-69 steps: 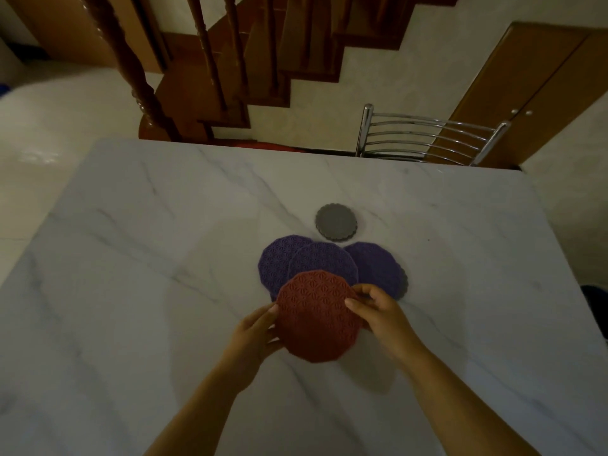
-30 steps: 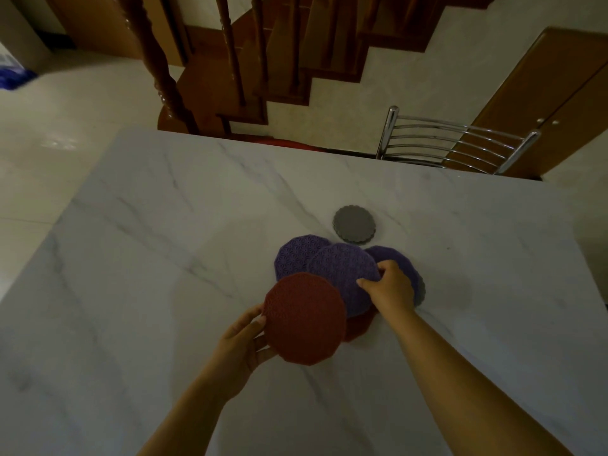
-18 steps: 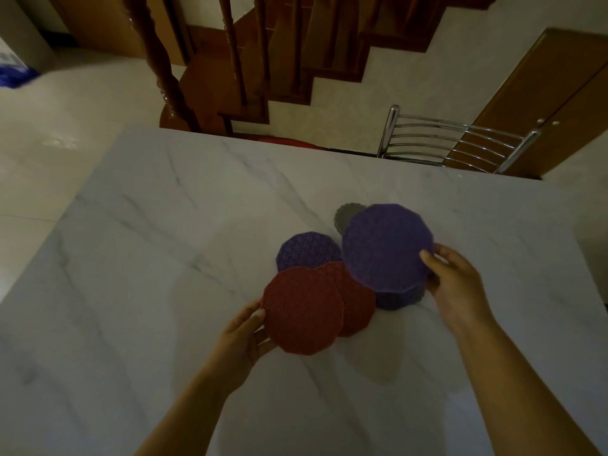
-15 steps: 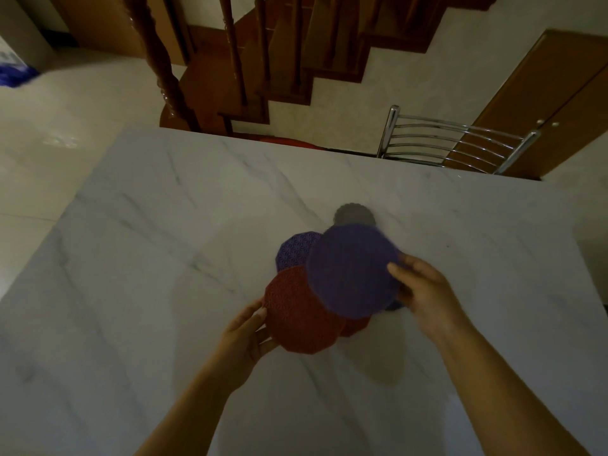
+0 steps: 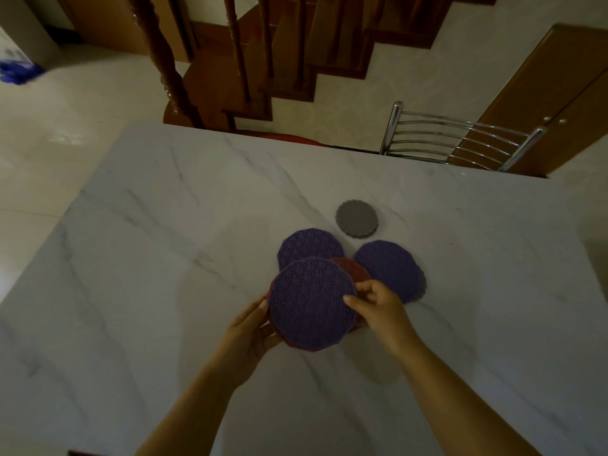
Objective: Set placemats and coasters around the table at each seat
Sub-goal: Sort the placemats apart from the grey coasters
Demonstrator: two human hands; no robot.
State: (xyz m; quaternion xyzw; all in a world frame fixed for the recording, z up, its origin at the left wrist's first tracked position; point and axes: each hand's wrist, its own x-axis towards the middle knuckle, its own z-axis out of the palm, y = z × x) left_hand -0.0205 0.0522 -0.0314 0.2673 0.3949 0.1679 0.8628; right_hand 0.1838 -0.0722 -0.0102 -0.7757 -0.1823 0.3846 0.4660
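Observation:
A purple patterned placemat (image 5: 312,302) sits on top of a red placemat (image 5: 271,292), whose rim shows at the left and bottom. My left hand (image 5: 253,330) grips this pair from the left and underneath. My right hand (image 5: 375,306) pinches the purple mat's right edge. A second red placemat (image 5: 353,269) peeks out behind them. Two more purple placemats lie flat on the marble table (image 5: 164,258): one behind (image 5: 309,246), one to the right (image 5: 388,268). A grey coaster (image 5: 422,286) shows under the right one. A grey scalloped coaster stack (image 5: 357,219) lies farther back.
A chrome slat-back chair (image 5: 460,139) stands at the table's far right edge. A red stool seat (image 5: 286,138) shows just beyond the far edge. A wooden staircase with turned balusters (image 5: 164,60) rises behind. A wooden door (image 5: 543,103) is at the right.
My right hand lifted a purple placemat from the pile, carried it left and toward me, and set it on the red placemat in my left hand.

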